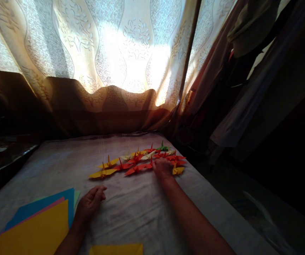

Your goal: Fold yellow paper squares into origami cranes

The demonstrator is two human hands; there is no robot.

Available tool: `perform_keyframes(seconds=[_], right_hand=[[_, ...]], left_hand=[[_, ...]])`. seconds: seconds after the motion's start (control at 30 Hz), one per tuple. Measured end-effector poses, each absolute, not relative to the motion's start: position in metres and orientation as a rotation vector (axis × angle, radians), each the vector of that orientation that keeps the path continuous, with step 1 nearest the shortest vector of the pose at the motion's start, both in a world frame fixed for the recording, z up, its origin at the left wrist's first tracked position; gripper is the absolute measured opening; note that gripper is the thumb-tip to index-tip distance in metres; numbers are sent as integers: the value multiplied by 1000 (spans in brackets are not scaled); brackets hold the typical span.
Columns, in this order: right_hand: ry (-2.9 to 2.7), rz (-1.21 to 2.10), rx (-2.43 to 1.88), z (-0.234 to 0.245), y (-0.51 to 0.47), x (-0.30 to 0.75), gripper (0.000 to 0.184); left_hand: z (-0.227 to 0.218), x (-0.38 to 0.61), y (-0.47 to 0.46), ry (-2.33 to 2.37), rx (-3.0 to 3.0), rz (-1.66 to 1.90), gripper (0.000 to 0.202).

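Note:
Folded paper cranes in red, yellow, cream and green stand in rows on the cloth-covered surface [131,212]. My right hand [163,168] reaches in among them with curled fingers. A red paper crane [148,165] lies just left of it, and a yellow paper crane [178,171] just right. Its fingertips are hidden, so what they hold cannot be made out. My left hand [90,202] rests nearer to me, fingers curled in and nothing visible in them. Beside it is a stack of coloured paper sheets [35,226], yellow on top, with pink, blue and pale green edges below.
A yellow folded paper [116,249] lies at the near edge, partly out of view. The green paper crane [162,147] stands farthest back. A patterned curtain [110,71] hangs behind, and clothes [237,106] hang on the dark right side.

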State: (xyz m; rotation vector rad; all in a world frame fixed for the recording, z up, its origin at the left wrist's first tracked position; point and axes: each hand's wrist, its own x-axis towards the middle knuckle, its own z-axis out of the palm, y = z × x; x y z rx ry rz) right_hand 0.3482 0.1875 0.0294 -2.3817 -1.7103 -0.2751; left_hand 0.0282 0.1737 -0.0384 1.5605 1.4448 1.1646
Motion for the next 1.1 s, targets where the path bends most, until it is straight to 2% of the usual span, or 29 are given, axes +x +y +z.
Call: perform_keyframes(seconds=[0.27,0.7,1.1], right_hand=[[-1626,-241,-2471,41,184,364,28],[-1577,-248,-2457,29,185,357,29],[-1581,-225,-2415,30,181,356,26]], left_hand=[[-38,29,173,1457,1572,1165,48],[-37,29,173,1460,1549,1163,50],[-18,33,165,1440,1542,1134,52]])
